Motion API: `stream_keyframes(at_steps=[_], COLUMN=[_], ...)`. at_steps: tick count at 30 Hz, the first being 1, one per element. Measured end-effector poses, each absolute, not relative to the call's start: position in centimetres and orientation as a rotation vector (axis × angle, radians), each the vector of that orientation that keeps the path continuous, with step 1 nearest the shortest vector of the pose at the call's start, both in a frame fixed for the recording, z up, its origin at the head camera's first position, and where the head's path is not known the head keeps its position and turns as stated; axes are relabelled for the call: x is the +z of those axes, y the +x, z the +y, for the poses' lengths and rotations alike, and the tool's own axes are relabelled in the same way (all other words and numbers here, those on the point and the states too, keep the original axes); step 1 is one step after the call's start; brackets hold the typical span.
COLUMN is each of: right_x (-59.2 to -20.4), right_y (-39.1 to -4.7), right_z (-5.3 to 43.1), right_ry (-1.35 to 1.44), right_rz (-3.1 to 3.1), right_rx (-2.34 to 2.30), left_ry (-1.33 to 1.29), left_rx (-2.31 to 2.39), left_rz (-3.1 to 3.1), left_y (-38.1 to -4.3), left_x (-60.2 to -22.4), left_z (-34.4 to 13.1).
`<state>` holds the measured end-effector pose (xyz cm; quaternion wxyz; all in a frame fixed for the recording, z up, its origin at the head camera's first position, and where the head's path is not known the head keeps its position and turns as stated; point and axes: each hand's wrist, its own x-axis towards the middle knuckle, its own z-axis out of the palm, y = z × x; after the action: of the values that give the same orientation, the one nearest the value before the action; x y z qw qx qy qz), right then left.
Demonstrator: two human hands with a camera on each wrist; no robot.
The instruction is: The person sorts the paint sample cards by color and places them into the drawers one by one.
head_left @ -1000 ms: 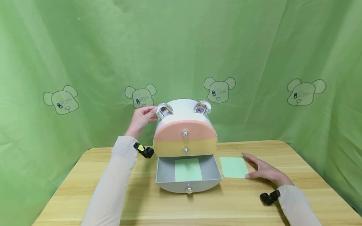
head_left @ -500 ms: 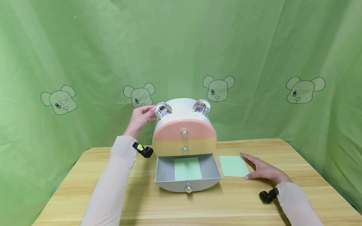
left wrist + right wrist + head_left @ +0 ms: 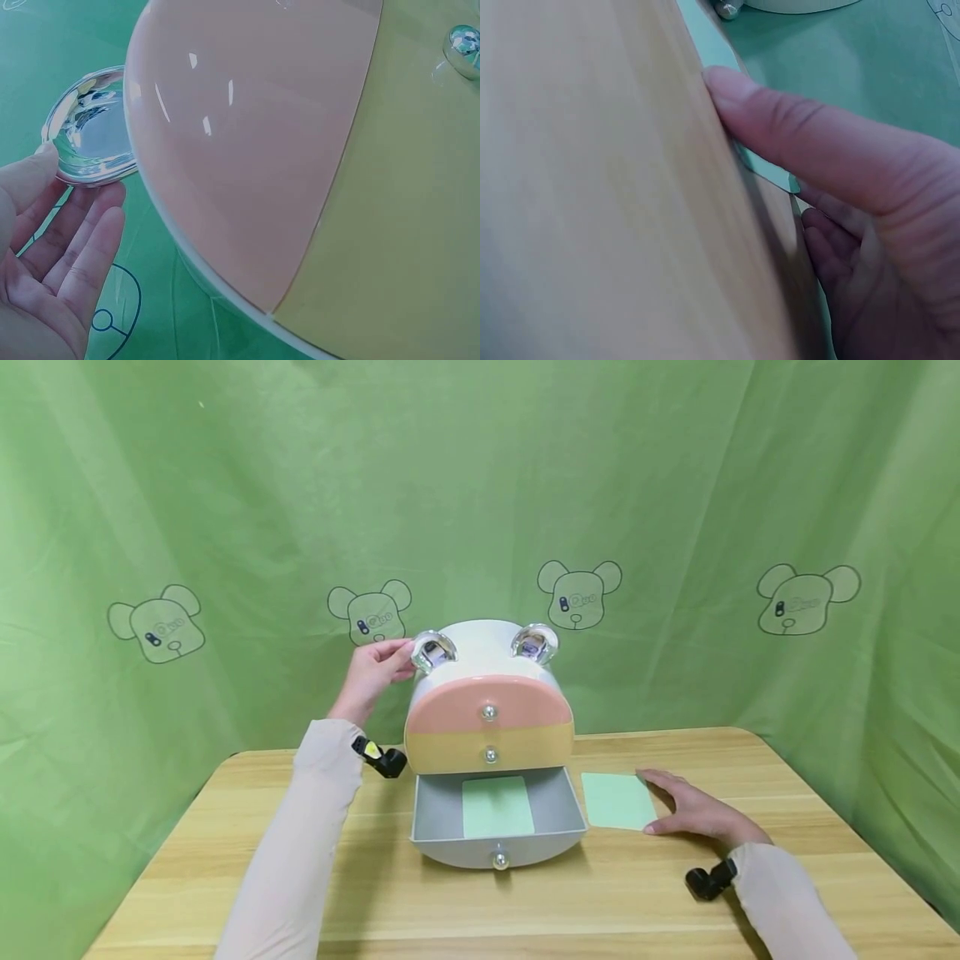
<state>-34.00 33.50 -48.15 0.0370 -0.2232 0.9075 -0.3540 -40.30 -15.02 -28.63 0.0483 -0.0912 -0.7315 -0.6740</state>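
Note:
A bear-shaped drawer box [image 3: 480,647] with silver ears stands on the table. My left hand [image 3: 372,674] pinches its left silver ear [image 3: 90,124], the thumb on the rim and other fingers behind. The grey bottom drawer [image 3: 555,814] is pulled out and a light-green square card [image 3: 498,807] lies in it. A second green card [image 3: 617,801] lies flat on the table just right of the drawer. My right hand [image 3: 697,810] holds that card at its right side, thumb [image 3: 742,101] on the near corner and a finger at the far corner.
Above the grey drawer, the pink drawer [image 3: 450,706] and yellow drawer [image 3: 450,750] are closed, each with a silver knob. The wooden table [image 3: 585,910] ends at the green curtain [image 3: 480,468] behind. A black wrist camera [image 3: 711,880] sits on each sleeve.
Over the last half second the card on the table has slid slightly left toward the drawer along with my right hand. My left hand stays on the ear.

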Motion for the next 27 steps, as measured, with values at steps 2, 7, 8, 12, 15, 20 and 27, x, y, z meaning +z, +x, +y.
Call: stream_keyframes(at_steps=[2, 7, 8, 12, 15, 20, 27], right_x=[-48.2, -47.9, -47.8, -47.7, -47.8, -48.2, -48.1], right_y=[-34.0, -33.9, -33.9, -33.7, -33.4, -32.4, -31.7], right_z=[33.5, 33.7, 33.8, 34.3, 34.9, 35.8, 35.2], right_ry=[-0.692, -0.69, -0.691, -0.664, -0.698, -0.752, -0.773], right_rz=[2.808, 2.734, 2.707, 2.576, 2.494, 2.477, 2.576], right_rx=[-1.065, -1.098, -1.112, -1.2, -1.271, -1.355, -1.297], left_ry=[-0.279, -0.279, -0.279, -0.28, -0.293, -0.314, -0.289], left_rx=[-2.057, -2.058, -2.056, -2.05, -2.05, -2.057, -2.05], left_rz=[-2.23, -2.232, -2.233, -2.231, -2.235, -2.244, -2.236], left_y=[-40.4, -40.3, -40.2, -40.1, -40.1, -40.0, -40.0], left_x=[-28.6, -28.5, -28.5, -28.6, -28.7, -28.6, -28.5], left_z=[-15.0, -15.0, -15.0, -14.9, -14.9, -14.8, -15.0])
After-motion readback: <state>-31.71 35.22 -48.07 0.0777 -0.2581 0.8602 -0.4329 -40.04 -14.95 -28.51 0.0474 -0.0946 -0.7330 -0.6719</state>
